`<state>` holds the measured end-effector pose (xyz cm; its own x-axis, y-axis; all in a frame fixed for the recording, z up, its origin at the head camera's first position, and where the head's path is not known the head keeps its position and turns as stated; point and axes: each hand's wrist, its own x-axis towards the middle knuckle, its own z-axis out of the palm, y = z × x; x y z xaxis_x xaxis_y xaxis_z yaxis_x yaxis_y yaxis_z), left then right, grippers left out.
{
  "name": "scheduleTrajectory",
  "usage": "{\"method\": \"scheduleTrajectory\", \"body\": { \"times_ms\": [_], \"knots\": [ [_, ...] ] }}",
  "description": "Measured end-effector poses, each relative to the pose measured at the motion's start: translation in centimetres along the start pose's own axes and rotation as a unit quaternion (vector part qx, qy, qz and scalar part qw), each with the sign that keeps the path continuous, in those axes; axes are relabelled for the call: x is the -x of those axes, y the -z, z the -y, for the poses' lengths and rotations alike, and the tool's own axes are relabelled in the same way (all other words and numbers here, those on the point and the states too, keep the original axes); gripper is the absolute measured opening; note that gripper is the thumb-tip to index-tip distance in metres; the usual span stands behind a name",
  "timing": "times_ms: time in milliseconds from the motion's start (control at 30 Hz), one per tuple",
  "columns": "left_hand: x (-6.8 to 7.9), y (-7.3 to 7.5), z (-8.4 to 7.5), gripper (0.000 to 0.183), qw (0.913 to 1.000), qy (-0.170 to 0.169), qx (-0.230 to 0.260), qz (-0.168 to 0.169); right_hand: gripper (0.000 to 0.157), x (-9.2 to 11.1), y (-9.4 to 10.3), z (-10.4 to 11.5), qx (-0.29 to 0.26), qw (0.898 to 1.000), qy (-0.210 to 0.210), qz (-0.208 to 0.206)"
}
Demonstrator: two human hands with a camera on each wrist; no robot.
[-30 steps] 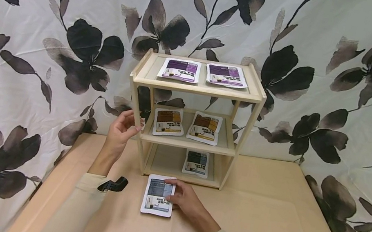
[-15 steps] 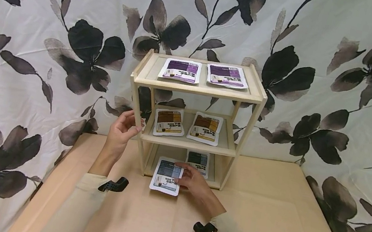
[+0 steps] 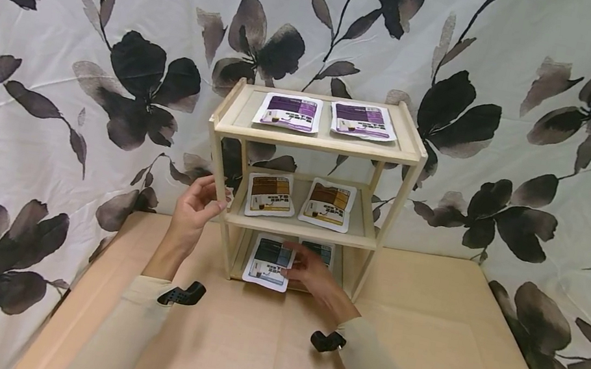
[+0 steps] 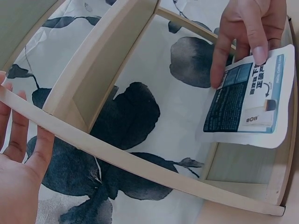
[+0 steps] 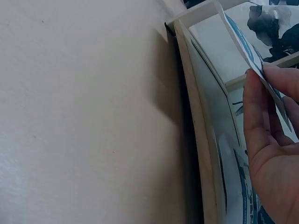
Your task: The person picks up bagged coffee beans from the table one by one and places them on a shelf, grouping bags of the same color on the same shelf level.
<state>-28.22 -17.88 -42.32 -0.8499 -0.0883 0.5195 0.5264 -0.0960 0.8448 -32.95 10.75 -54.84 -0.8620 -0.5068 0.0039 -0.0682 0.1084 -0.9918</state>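
Note:
A three-tier wooden shelf [image 3: 299, 231] stands on the table. My left hand [image 3: 191, 212] holds its left front post; in the left wrist view the fingers [image 4: 41, 149] lie behind that post. Between thumb and fingers my right hand [image 3: 317, 280] pinches a white pouch with a blue-grey label [image 3: 264, 268] at its right edge. This pouch is tilted at the left front of the bottom tier, off the board in the left wrist view. Another blue-grey pouch [image 3: 322, 252] lies on the right of that tier, partly hidden by my right hand.
Two brown-labelled pouches [image 3: 272, 195] lie side by side on the middle tier, and two purple-labelled pouches [image 3: 288, 111] on the top. The bottom tier's front rail [image 5: 198, 126] borders the tan table [image 3: 420, 352]. A floral cloth [image 3: 521, 119] hangs behind.
My right hand has lifted the blue-grey pouch off the table and carried it forward into the bottom tier's opening. My left hand has stayed on the post.

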Motion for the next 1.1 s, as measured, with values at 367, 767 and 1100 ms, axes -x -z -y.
{"method": "scheduleTrajectory", "body": {
  "times_ms": [367,767,1100],
  "knots": [
    [-0.1,0.0,0.1,0.044,1.0000,0.000,0.001,-0.001,0.067,-1.6,0.4,0.2,0.014,0.999,-0.023,-0.019],
    [0.1,-0.2,-0.1,0.044,0.9999,0.008,0.008,0.001,0.063,-3.1,0.5,1.3,0.027,0.995,-0.089,-0.033],
    [0.1,-0.2,-0.2,0.045,0.9999,0.010,0.006,0.002,0.064,-3.6,0.2,1.8,0.103,0.986,-0.115,-0.068]
  ]
}}
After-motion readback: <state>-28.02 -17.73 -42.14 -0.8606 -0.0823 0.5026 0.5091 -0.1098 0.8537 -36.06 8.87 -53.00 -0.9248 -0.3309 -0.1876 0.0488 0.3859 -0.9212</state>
